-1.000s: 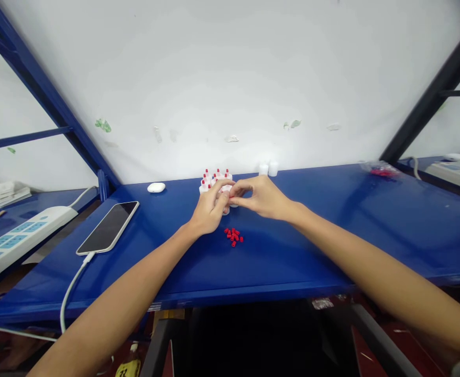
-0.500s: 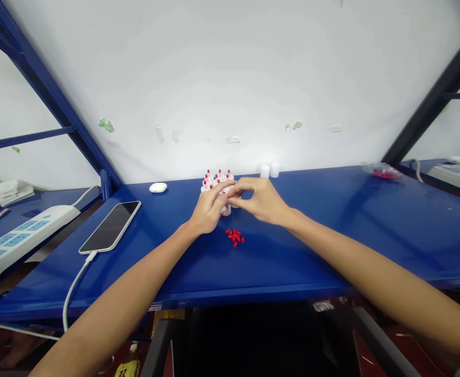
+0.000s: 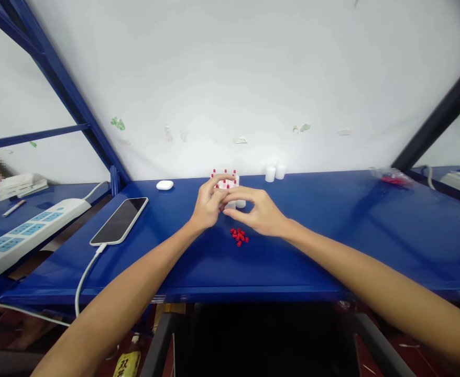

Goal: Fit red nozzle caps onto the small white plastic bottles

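Note:
My left hand [image 3: 207, 203] is curled, index finger arched, around a small white bottle [image 3: 231, 204] that is mostly hidden by my fingers. My right hand [image 3: 262, 212] meets it from the right, thumb and fingertips drawn together by the left thumb; whatever lies between those tips is hidden. Just behind my hands stands a cluster of white bottles with red tips [image 3: 225, 180], partly covered by the left fingers. Small red caps [image 3: 239, 235] lie in a loose pile on the blue table [image 3: 312, 251], nearer to me than my hands.
Two white bottles [image 3: 270, 174] stand by the wall, right of the cluster. A white earbud case [image 3: 164, 185] and a phone [image 3: 119, 221] with its charging cable lie to the left. A power strip [image 3: 33, 230] is farther left. A plastic bag with red contents [image 3: 393, 178] sits at the back right.
The view has shifted slightly, so the scene sits a little farther right. My right thumb has moved slightly down and apart from the fingers; both hands stay together at the bottle.

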Tool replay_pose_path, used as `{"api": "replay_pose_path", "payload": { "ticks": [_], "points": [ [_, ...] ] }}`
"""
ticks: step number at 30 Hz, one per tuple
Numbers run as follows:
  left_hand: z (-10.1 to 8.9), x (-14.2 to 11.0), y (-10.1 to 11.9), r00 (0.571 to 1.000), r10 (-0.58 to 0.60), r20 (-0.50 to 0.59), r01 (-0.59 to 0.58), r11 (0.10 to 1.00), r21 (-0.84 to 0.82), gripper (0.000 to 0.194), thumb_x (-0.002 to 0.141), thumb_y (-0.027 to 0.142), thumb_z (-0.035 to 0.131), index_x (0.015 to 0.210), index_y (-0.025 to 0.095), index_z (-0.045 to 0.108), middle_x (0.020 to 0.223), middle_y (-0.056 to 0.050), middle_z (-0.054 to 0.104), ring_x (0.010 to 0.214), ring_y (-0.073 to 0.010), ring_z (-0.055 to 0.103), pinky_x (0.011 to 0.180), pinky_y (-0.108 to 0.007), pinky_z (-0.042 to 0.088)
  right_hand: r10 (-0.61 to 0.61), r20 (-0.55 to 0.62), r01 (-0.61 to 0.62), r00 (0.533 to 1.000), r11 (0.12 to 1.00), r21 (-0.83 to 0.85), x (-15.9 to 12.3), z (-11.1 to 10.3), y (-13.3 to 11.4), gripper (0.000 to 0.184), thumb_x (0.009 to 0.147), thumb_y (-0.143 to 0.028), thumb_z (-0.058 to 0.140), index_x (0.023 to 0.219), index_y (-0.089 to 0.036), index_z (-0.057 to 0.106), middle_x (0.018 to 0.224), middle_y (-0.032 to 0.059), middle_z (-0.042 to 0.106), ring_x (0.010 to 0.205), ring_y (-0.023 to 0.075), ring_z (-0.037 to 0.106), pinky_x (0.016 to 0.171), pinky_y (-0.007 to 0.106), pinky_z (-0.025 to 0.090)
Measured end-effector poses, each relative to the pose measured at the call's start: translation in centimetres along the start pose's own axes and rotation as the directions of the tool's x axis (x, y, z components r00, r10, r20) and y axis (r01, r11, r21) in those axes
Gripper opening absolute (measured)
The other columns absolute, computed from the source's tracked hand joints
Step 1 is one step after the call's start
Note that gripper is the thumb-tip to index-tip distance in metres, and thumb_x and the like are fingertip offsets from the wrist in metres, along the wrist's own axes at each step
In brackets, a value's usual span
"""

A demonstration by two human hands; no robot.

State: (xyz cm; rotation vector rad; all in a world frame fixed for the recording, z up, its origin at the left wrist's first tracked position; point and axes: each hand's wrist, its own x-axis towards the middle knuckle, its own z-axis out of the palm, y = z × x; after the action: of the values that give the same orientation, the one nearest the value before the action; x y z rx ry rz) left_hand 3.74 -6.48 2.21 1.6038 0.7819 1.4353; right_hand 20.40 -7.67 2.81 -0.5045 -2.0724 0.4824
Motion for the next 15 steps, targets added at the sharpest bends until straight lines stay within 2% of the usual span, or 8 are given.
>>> {"api": "replay_pose_path", "payload": {
  "ticks": [3,7,9,11,13,15],
  "points": [
    [0.0,0.0,0.4,1.000,0.007,-0.002,-0.007,1.000,-0.009,0.030,0.075,0.026,0.057,0.100,0.018,0.071,0.048,0.004,0.048,0.040,-0.0103,0.036,0.042,-0.022,0.028,-0.084,0.071,0.092,0.994,0.989,-0.119,-0.1,0.0,-0.1,0.019,0.092,-0.024,0.062,0.109,-0.023,0.071,0.121,0.0060,0.071,0.115,0.0228,0.062,0.104,0.047,0.046],
    [0.2,-0.1,0.6,0.999,-0.007,0.032,0.008,1.000,-0.005,0.029,0.077,0.029,0.058,0.103,0.019,0.068,0.047,0.005,0.048,0.037,-0.0106,0.036,0.041,-0.023,0.028,-0.133,0.144,0.170,0.981,0.943,-0.285,-0.3,-0.2,0.4,0.023,0.095,-0.020,0.054,0.109,-0.024,0.073,0.121,0.0044,0.072,0.114,0.0238,0.058,0.101,0.047,0.044],
    [0.1,-0.1,0.4,0.998,-0.005,0.057,0.005,1.000,0.009,0.034,0.080,0.036,0.059,0.109,0.020,0.066,0.050,0.004,0.052,0.039,-0.0118,0.040,0.042,-0.023,0.031,-0.161,0.086,0.180,0.983,0.937,-0.299,-0.3,-0.4,0.8,0.024,0.095,-0.019,0.053,0.106,-0.024,0.074,0.116,0.0040,0.074,0.109,0.0226,0.061,0.099,0.046,0.046],
    [-0.1,0.1,0.0,0.998,0.020,0.059,-0.023,0.998,0.050,0.037,0.085,0.043,0.056,0.113,0.021,0.064,0.054,0.003,0.055,0.043,-0.0128,0.044,0.045,-0.023,0.034,-0.176,-0.056,0.154,0.983,0.947,-0.283,-0.1,-0.9,1.1,0.024,0.093,-0.019,0.055,0.104,-0.023,0.075,0.111,0.0050,0.075,0.104,0.0215,0.065,0.096,0.043,0.048],
    [-0.6,0.2,-0.5,0.998,0.053,0.029,-0.057,0.987,0.150,0.034,0.090,0.046,0.051,0.108,0.021,0.066,0.053,0.004,0.053,0.045,-0.0127,0.045,0.050,-0.023,0.035,-0.138,-0.170,0.091,0.976,0.962,-0.255,0.1,-1.9,1.4,0.023,0.090,-0.020,0.057,0.102,-0.023,0.076,0.105,0.0056,0.076,0.099,0.0207,0.068,0.092,0.041,0.051],
    [-1.0,0.4,-0.8,0.996,0.086,0.014,-0.086,0.952,0.295,0.031,0.093,0.042,0.047,0.094,0.019,0.068,0.051,0.004,0.049,0.046,-0.0123,0.043,0.053,-0.023,0.036,-0.058,-0.124,0.027,0.991,0.972,-0.233,0.4,-3.1,1.8,0.020,0.087,-0.021,0.059,0.096,-0.023,0.077,0.095,0.0044,0.077,0.087,0.0191,0.069,0.083,0.037,0.053]
  ]
}}
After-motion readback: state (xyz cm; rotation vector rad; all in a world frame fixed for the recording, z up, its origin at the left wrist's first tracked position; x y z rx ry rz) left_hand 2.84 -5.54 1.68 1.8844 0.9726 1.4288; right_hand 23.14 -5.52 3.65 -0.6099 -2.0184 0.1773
